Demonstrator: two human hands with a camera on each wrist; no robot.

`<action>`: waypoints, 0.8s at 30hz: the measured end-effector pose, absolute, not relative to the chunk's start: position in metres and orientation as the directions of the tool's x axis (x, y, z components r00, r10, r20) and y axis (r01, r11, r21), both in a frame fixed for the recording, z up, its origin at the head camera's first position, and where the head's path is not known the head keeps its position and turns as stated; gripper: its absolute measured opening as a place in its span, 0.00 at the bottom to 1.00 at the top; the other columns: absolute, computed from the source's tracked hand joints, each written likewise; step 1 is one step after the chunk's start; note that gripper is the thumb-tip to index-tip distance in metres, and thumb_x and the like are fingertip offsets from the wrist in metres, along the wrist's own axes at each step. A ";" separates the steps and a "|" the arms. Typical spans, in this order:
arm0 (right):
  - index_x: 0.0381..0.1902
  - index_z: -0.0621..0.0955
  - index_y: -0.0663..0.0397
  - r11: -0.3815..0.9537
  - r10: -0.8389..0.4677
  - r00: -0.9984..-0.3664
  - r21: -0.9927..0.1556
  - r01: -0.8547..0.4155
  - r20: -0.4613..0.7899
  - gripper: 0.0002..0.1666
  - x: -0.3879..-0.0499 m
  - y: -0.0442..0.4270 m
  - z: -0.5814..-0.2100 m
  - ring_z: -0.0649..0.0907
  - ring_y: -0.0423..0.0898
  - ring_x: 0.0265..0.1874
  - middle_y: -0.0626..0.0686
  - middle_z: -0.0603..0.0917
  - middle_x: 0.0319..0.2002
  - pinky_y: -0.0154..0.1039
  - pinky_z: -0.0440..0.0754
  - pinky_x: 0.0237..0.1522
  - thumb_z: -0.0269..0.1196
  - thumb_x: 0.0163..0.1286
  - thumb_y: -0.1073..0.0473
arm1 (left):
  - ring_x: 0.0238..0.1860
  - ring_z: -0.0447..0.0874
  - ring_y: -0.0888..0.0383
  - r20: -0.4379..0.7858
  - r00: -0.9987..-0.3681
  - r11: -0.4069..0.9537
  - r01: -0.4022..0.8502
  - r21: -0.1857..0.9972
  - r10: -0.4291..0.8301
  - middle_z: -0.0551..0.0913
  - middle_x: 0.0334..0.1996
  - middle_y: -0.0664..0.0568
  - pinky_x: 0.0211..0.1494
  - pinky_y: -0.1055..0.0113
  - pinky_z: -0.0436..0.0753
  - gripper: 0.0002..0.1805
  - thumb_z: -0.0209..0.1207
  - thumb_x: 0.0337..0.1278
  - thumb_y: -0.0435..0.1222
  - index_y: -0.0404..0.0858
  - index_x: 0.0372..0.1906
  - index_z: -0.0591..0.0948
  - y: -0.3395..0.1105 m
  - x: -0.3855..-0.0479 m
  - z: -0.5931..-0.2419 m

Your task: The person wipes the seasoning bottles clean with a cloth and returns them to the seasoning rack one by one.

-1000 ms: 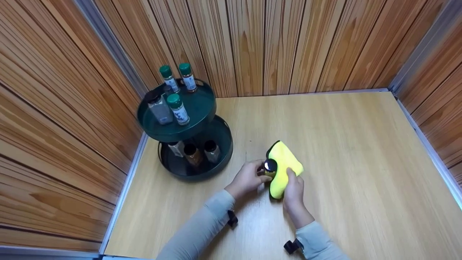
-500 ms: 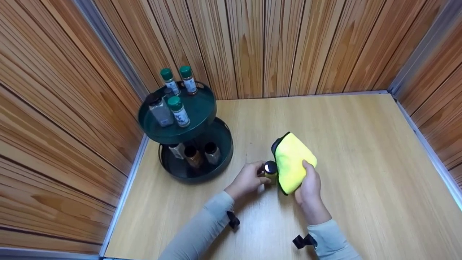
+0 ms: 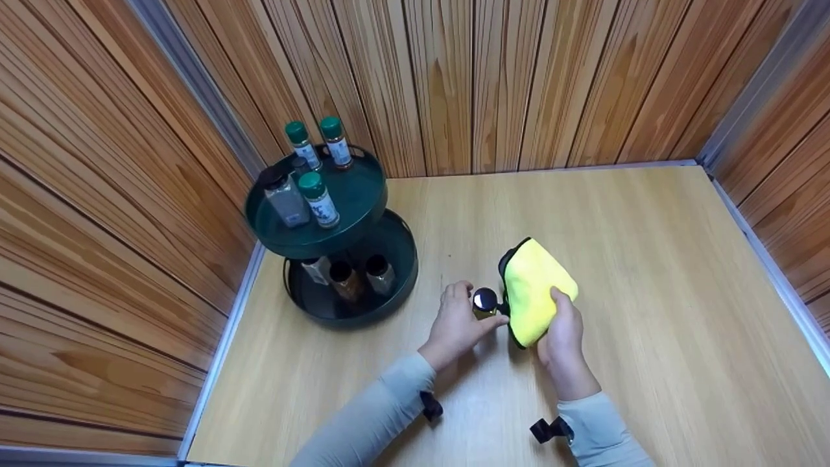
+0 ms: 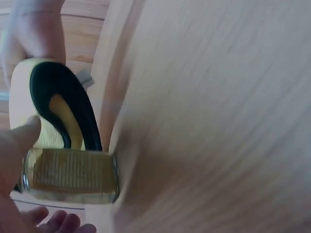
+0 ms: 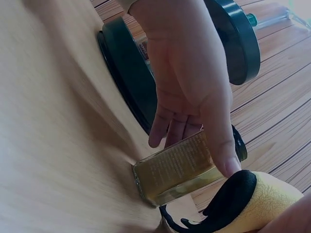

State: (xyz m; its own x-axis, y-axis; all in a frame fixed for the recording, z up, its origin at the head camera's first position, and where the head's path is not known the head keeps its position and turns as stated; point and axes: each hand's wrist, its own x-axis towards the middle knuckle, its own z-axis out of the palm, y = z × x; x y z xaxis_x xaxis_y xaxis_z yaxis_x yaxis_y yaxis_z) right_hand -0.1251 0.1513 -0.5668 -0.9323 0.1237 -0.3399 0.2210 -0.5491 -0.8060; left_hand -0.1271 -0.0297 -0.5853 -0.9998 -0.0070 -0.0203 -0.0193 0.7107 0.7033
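Observation:
A small square glass spice jar (image 3: pixel 484 302) with a black lid and yellowish-brown contents stands upright on the table. My left hand (image 3: pixel 456 329) is spread around it, thumb on the near side and fingers on the far side. In the left wrist view, a gap shows between those fingers (image 4: pixel 56 221) and the jar (image 4: pixel 73 175). My right hand (image 3: pixel 563 344) grips a folded yellow cloth (image 3: pixel 537 290) with black edging, thumb on top, just right of the jar. The right wrist view shows the black edging (image 5: pixel 235 196) close to the jar (image 5: pixel 170 170).
At the left back stands a dark green two-tier round rack. Its upper tier (image 3: pixel 363 188) bears several jars, including green-capped ones (image 3: pixel 323 206); its lower tier (image 3: pixel 405 275) holds dark-lidded jars (image 3: pixel 380 274). Wood-panelled walls (image 3: pixel 506 84) enclose the wooden table (image 3: pixel 648 292).
My right hand has drawn the cloth rightward, away from the jar. My left hand's fingers have spread and loosened from the jar, its thumb now straighter. The jar stays in about the same spot.

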 end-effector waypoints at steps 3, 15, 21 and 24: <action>0.64 0.67 0.56 -0.536 0.119 -0.935 -0.814 0.224 -0.335 0.23 -0.125 0.151 -0.565 0.80 0.43 0.56 0.49 0.80 0.55 0.36 0.79 0.59 0.45 0.82 0.48 | 0.53 0.73 0.56 0.000 -0.999 0.695 -0.032 0.718 -0.046 0.73 0.51 0.49 0.62 0.61 0.77 0.44 0.76 0.44 0.60 0.36 0.58 0.71 -0.024 -0.126 -0.583; 0.66 0.67 0.57 -0.507 0.097 -0.955 -0.840 0.194 -0.279 0.25 -0.127 0.149 -0.557 0.80 0.45 0.58 0.52 0.78 0.59 0.37 0.79 0.59 0.45 0.82 0.48 | 0.45 0.78 0.58 0.000 -1.000 0.657 0.006 0.754 0.009 0.82 0.46 0.46 0.55 0.62 0.81 0.31 0.78 0.47 0.46 0.34 0.51 0.78 -0.030 -0.129 -0.573; 0.62 0.70 0.59 -0.500 0.107 -0.970 -0.855 0.138 -0.220 0.21 -0.128 0.147 -0.552 0.83 0.43 0.48 0.49 0.83 0.49 0.37 0.82 0.52 0.46 0.82 0.50 | 0.42 0.81 0.60 -0.008 -0.995 0.652 0.060 0.756 0.101 0.86 0.44 0.45 0.52 0.64 0.81 0.22 0.78 0.45 0.39 0.39 0.45 0.82 -0.039 -0.131 -0.566; 0.61 0.71 0.61 -0.493 0.108 -0.976 -0.863 0.112 -0.189 0.21 -0.128 0.145 -0.548 0.84 0.42 0.45 0.48 0.85 0.45 0.37 0.82 0.50 0.47 0.82 0.51 | 0.42 0.82 0.60 -0.014 -0.990 0.639 0.079 0.765 0.139 0.88 0.43 0.45 0.52 0.64 0.82 0.22 0.78 0.44 0.36 0.36 0.45 0.83 -0.043 -0.134 -0.565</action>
